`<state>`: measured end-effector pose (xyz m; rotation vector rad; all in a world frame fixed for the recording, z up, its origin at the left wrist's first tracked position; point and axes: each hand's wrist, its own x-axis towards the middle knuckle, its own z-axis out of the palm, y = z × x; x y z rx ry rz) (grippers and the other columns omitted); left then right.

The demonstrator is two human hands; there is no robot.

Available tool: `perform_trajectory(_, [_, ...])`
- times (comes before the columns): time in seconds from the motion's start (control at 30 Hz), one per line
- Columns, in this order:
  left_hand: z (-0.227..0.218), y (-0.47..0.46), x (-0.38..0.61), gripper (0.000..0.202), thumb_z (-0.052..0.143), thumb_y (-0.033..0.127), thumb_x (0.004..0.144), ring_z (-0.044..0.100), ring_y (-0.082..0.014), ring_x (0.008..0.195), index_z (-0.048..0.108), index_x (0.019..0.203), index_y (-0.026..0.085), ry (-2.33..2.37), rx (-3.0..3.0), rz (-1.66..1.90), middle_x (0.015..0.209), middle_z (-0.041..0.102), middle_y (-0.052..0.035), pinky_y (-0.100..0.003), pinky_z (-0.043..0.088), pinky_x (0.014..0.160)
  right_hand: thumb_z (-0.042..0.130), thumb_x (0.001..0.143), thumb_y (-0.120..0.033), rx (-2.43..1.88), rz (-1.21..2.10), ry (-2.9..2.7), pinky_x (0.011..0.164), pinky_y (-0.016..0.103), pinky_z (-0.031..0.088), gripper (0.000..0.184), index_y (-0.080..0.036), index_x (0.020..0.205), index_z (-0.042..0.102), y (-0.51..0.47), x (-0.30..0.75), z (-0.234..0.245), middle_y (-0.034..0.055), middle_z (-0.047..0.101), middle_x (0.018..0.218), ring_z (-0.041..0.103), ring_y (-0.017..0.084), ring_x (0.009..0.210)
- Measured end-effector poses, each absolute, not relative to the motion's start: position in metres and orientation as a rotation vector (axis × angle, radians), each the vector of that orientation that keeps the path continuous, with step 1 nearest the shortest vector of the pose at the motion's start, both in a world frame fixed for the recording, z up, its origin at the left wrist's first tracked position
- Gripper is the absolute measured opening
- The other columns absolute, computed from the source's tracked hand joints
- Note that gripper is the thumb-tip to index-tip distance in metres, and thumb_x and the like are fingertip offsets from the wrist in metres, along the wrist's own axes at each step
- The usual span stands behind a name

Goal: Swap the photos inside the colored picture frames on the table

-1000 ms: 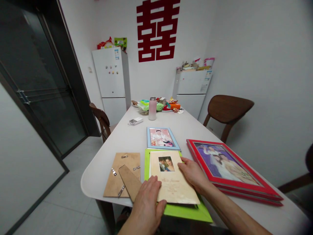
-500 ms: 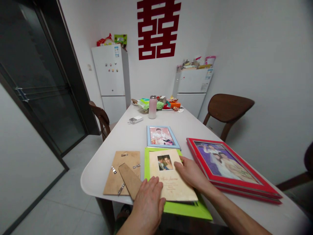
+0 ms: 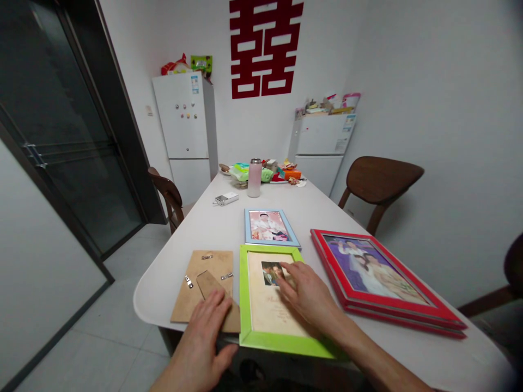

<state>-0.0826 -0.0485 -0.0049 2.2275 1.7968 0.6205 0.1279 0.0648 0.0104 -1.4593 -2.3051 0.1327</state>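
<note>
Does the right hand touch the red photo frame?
Apart. In the head view, the right hand rests over the green-framed card, and a narrow strip of white tabletop shows between it and the red photo frame.

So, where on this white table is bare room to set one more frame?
Bare room lies between the small silver device and light-blue frame, running left to the white table edge. Crowded: the lime-green frame, left hand, right hand.
</note>
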Motion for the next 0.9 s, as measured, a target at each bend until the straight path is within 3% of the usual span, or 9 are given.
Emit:
perform_trajectory(0.1, [-0.017, -0.053, -0.12, 0.062, 0.058, 0.018, 0.062, 0.025, -0.0288, 0.121, 0.038, 0.121, 0.016, 2.055, 2.13, 0.579, 0.131, 0.031, -0.0147, -0.049, 0.025, 0.096, 0.041, 0.077, -0.033, -1.213, 0.312, -2.417, 0.076, 0.031, 0.033, 0.034, -0.016, 0.103, 0.053, 0.041, 0.094, 0.015, 0.0095, 0.055, 0.091, 0.047, 0.019, 0.086])
perform_trajectory(0.23, [-0.032, -0.05, -0.147, 0.059, 0.062, 0.02, 0.061, 0.033, -0.0276, 0.117, 0.042, 0.117, 0.013, 2.159, 2.136, 0.607, 0.128, 0.037, -0.0165, -0.044, 0.03, 0.095, 0.053, 0.065, -0.045, -1.065, 0.334, -2.548, 0.077, 0.038, 0.031, 0.046, -0.02, 0.103, 0.052, 0.016, 0.046, 0.015, 0.0086, 0.054, 0.091, 0.044, 0.024, 0.087])
perform_trajectory(0.4, [-0.028, -0.049, -0.157, 0.05, 0.065, 0.029, 0.062, 0.047, -0.0275, 0.106, 0.051, 0.108, 0.017, 2.074, 2.285, 0.749, 0.117, 0.05, -0.0141, -0.041, 0.041, 0.087, 0.055, 0.061, -0.025, -1.027, 0.489, -2.511, 0.075, 0.035, 0.035, 0.049, -0.021, 0.109, 0.047, 0.009, 0.027, 0.014, 0.0073, 0.05, 0.093, 0.044, 0.021, 0.085])
perform_trajectory(0.5, [-0.016, -0.048, -0.148, 0.049, 0.063, 0.035, 0.065, 0.047, -0.0265, 0.106, 0.049, 0.109, 0.017, 2.03, 2.438, 0.895, 0.116, 0.051, -0.0145, -0.04, 0.043, 0.085, 0.05, 0.063, -0.018, -0.916, 0.543, -2.394, 0.079, 0.033, 0.036, 0.046, -0.021, 0.11, 0.047, 0.01, 0.042, 0.022, 0.007, 0.048, 0.099, 0.044, 0.019, 0.091])
perform_trajectory(0.63, [-0.003, -0.042, -0.107, 0.051, 0.06, 0.034, 0.069, 0.042, -0.0264, 0.111, 0.044, 0.113, 0.013, 1.953, 2.599, 0.953, 0.119, 0.047, -0.0171, -0.041, 0.041, 0.088, 0.05, 0.064, -0.018, -0.932, 0.458, -2.326, 0.087, 0.04, 0.034, 0.042, -0.02, 0.105, 0.051, 0.011, 0.085, 0.029, 0.0095, 0.046, 0.108, 0.042, 0.022, 0.101])
perform_trajectory(0.9, [-0.004, -0.02, -0.016, 0.059, 0.071, 0.029, 0.057, 0.045, -0.0306, 0.108, 0.049, 0.108, 0.006, 1.82, 2.549, 0.614, 0.116, 0.049, -0.0213, -0.043, 0.042, 0.086, 0.047, 0.067, -0.027, -1.196, 0.368, -2.339, 0.083, 0.042, 0.04, 0.038, -0.019, 0.103, 0.056, 0.014, 0.17, 0.015, 0.0118, 0.053, 0.107, 0.049, 0.024, 0.099])
